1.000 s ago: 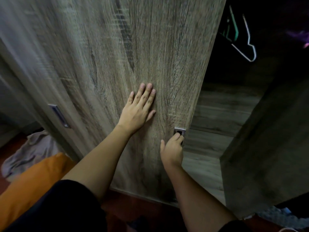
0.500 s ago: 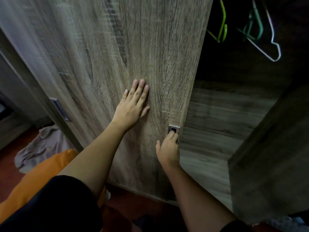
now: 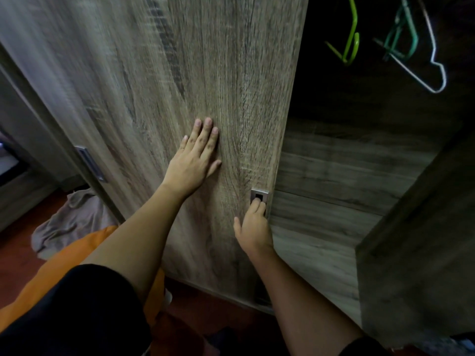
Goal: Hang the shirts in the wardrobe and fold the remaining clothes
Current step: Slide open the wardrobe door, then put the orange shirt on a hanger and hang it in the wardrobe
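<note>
Right hand (image 3: 253, 231): tips of fingers (image 3: 258, 205) hidden inside recessed handle (image 3: 259, 194) at right edge of wardrobe door (image 3: 218, 73). Left part of door smeared by motion blur; second handle (image 3: 90, 163) there soft. Upper wardrobe interior (image 3: 321, 93) too dark to read. Lime hanger (image 3: 350, 39), teal hanger (image 3: 401, 34), white hanger (image 3: 434, 70): tops cut off by upper edge. Grey cloth (image 3: 72, 217) on floor (image 3: 15, 253), far left, partly hidden behind door and orange fabric (image 3: 69, 258). Orange fabric partly covered by left forearm (image 3: 128, 242) and black sleeve (image 3: 77, 312), cut off at left edge. Pale fabric (image 3: 457, 346), near right corner: dim, cropped, kind unclear.
</note>
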The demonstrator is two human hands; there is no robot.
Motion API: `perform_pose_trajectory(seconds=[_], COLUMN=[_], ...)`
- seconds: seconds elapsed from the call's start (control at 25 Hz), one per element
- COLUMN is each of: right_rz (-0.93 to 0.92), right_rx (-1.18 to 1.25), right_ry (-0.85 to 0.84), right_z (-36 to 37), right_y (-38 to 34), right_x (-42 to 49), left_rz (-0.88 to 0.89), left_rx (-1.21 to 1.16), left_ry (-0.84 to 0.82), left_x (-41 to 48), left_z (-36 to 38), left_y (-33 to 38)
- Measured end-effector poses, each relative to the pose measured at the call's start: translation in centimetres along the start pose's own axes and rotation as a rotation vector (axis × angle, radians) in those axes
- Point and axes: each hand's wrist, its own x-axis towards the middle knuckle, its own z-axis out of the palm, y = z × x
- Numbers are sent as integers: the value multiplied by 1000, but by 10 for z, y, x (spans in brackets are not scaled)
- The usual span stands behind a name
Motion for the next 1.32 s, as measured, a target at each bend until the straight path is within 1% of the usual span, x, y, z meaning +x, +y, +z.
perform_pose_trajectory(seconds=[0.2,0.36,0.6,0.76,0.84,0.88,0.96,1.0,1.16,1.32], right_rz=[-103,-137,-140,-112,-98,-113,-185,-230,-427,-687], right_rx=[-17,2,-2,72,92,95,116,124,129,167], right_ry=[-89,-159,-197,-228,-204,-175,-132,-137,-202,-310], right_z=[-4,-7,-6,-12,-16,-16,-17,-18,-16,4], right_y=[-2,-7,-9,-7,-5,-5,-4,-4,-23,-74], right_x=[4,6,6,6,-1,-6,-16,-19,-34,-64], left_rz=[-76,-125,-199,-295,-318,-334,-398,-420,-522,-709], left_rx=[-22,-45,-89,-97,-82,-79,-83,-78,14,151], left_ry=[-56,-134,-199,-256,-249,-272,-377,-427,-549,-667], left_x=[-4,-6,-7,-6,-17,-27,-56,-71,-133,-213], left_z=[1,-5,-12,-22,-28,-32,-39,-42,-75,-127], left_y=[-10,-12,-4,7,15,18,20,21,29,27])
